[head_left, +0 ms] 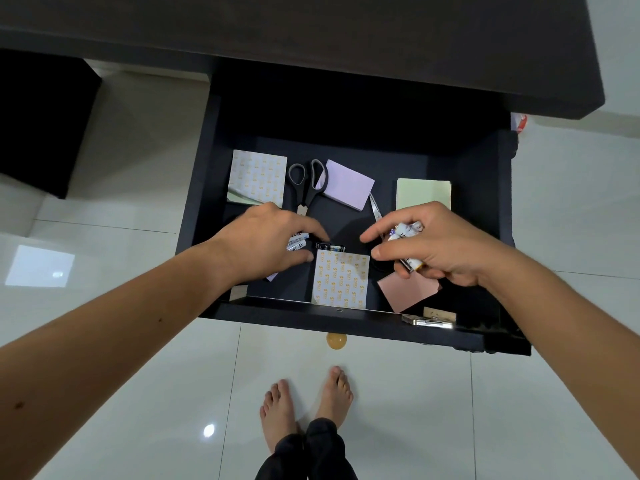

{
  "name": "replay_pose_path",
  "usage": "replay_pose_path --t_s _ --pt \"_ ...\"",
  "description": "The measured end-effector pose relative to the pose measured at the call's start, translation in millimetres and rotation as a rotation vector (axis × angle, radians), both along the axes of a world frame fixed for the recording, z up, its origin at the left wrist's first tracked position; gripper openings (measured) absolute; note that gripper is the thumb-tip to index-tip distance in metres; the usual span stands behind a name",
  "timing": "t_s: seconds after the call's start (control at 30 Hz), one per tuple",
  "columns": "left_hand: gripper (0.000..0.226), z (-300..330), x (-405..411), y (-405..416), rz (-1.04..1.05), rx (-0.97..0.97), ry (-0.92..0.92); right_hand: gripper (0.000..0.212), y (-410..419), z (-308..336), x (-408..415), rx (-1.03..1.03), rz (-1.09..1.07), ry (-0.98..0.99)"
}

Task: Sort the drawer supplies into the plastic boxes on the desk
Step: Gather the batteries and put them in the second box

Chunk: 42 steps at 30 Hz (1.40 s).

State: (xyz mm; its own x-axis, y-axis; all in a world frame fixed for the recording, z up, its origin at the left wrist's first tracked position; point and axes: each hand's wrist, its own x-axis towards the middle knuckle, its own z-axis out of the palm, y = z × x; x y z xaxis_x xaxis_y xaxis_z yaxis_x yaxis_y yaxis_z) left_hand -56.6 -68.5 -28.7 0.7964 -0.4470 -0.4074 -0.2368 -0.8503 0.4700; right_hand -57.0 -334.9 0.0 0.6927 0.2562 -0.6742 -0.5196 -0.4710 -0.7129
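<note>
The dark drawer [346,322] is pulled open below the desk. Inside lie black-handled scissors [306,183], a purple note pad [348,183], a pale green pad [423,192], a pink pad [408,292] and two patterned pads [258,176] [339,278]. My right hand [436,244] is shut on several white batteries [408,232], its forefinger stretched left. My left hand [266,240] hovers with spread fingers over white batteries [297,243]. A black battery [330,247] lies between the two hands. No plastic boxes are in view.
The dark desk top [311,46] runs across the top of the view. A metal lock piece [427,321] sits at the drawer's front right corner and a round knob [336,341] under its front. My bare feet [308,400] stand on the glossy white tiled floor [104,237].
</note>
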Motion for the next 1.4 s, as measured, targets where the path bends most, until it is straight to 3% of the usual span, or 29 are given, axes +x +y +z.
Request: replay_pose_path --t_s 0.23,0.43,0.67,0.97,1.2,1.4 --pt "0.020 -7.0 -0.1 -0.3 0.079 -0.030 -0.009 0.031 16.8 -10.9 -6.0 -0.049 0.136 -0.106" --pt "0.005 -8.5 0.5 1.9 0.127 -0.088 0.018 0.012 24.3 -11.4 -5.5 -0.047 0.114 -0.127" --pt "0.005 28.6 -1.1 11.7 0.308 -0.361 0.162 0.012 24.2 -3.6 -0.4 -0.009 0.015 -0.111" --pt "0.004 74.8 -14.7 83.6 0.498 -0.513 0.134 0.013 53.7 6.8 18.3 0.066 0.081 -0.123" --pt "0.022 71.6 -23.6 117.2 0.723 -0.668 0.185 0.013 77.4 3.4 32.7 0.043 0.081 -0.112" --pt "0.022 65.2 -27.0 115.9 0.691 -0.714 0.218 0.014 80.7 7.7 46.6 0.094 -0.068 -0.042"
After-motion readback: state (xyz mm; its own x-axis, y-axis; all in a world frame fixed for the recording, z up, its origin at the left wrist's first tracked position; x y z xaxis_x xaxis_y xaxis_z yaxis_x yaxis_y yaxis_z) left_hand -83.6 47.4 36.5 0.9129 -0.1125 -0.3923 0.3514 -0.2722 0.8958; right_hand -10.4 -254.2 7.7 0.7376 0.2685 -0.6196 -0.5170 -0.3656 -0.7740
